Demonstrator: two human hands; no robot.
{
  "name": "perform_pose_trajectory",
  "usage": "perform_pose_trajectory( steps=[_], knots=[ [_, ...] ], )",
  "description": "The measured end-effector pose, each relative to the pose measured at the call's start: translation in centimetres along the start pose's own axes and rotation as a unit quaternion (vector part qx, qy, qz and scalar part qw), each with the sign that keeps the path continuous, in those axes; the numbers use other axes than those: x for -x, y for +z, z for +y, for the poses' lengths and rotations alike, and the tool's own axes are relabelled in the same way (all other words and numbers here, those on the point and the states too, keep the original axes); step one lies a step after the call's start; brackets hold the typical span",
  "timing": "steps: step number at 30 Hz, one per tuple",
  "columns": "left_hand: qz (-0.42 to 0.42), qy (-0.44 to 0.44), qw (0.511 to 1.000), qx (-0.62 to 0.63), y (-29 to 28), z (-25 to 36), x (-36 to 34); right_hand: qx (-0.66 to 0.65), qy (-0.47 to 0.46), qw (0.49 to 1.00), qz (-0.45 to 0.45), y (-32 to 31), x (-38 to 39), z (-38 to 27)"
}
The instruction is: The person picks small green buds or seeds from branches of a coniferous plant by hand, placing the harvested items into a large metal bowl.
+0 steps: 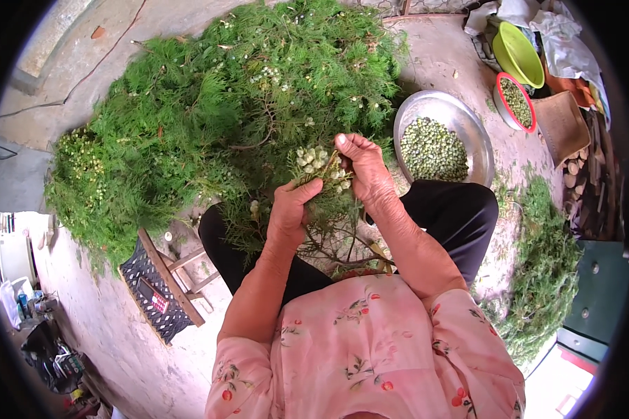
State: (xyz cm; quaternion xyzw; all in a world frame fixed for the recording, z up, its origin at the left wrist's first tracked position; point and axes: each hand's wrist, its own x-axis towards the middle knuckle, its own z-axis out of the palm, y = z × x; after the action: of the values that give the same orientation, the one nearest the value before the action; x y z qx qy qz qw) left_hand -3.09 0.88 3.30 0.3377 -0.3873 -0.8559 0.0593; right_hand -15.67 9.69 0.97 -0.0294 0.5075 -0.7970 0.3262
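Showed a pink flowered shirt [356,328] closest to the camera, then dark trousers [454,209] with the knees spread apart. Held a leafy green sprig [320,204] above the gap between the knees, with a bunch of pale green cones [312,158] near the top. Pinched the sprig in the left hand [288,207], with the thumb pressed over the near side below the bunch and the fingers mostly hidden. Rested the right hand [367,170] at the other side of the bunch, with the thumb raised; could not tell whether pinching the stem or only touching the cones. Had a heap of cut branches [203,119] beyond, and a metal basin [480,133] of loose cones [435,150] near the right knee. Seemed very light, springy in the leaves and thin but woody in the stem. Looked firm and knobbly in the cones, perhaps faintly sticky rather than slippery, and not easily crushed. Called for a steady hold on the stem just below the bunch, and for thumb and forefinger close around the base of a cone, rather than a tug on the soft leaf tips
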Motion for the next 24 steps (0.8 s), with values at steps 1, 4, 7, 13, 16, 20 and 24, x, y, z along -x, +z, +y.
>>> perform_pose_trajectory(
  steps=[1,4,7,13,16,20,24],
  knots=[
    [0.0,0.0,1.0,0.0,-0.2,-0.2,0.0,-0.037,0.041,0.997,0.056,-0.1,0.0,-0.2],
    [-0.002,0.003,0.999,0.033,-0.4,-0.2,0.3,-0.155,0.032,0.987,0.031,-3.2,-1.4,0.0],
    [0.002,-0.019,1.0,0.022,-1.5,-0.1,-0.3,-0.079,0.061,0.995,-0.029,-2.0,-0.2,-1.0],
    [-0.016,-0.001,0.998,0.063,-0.7,-0.5,-0.4,-0.021,0.094,0.983,-0.154,-1.2,1.8,-1.3],
    [-0.018,-0.014,0.998,0.051,-1.4,-0.9,-1.0,0.008,0.097,0.982,-0.165,-1.4,1.3,-0.7],
    [-0.02,-0.038,0.999,-0.001,-1.8,-0.5,-0.9,0.179,-0.033,0.976,-0.119,-1.9,0.8,-0.4],
    [-0.015,-0.017,0.999,0.027,-0.4,-0.7,-0.6,0.274,-0.095,0.955,-0.07,-1.6,1.0,0.5]
  ],
)
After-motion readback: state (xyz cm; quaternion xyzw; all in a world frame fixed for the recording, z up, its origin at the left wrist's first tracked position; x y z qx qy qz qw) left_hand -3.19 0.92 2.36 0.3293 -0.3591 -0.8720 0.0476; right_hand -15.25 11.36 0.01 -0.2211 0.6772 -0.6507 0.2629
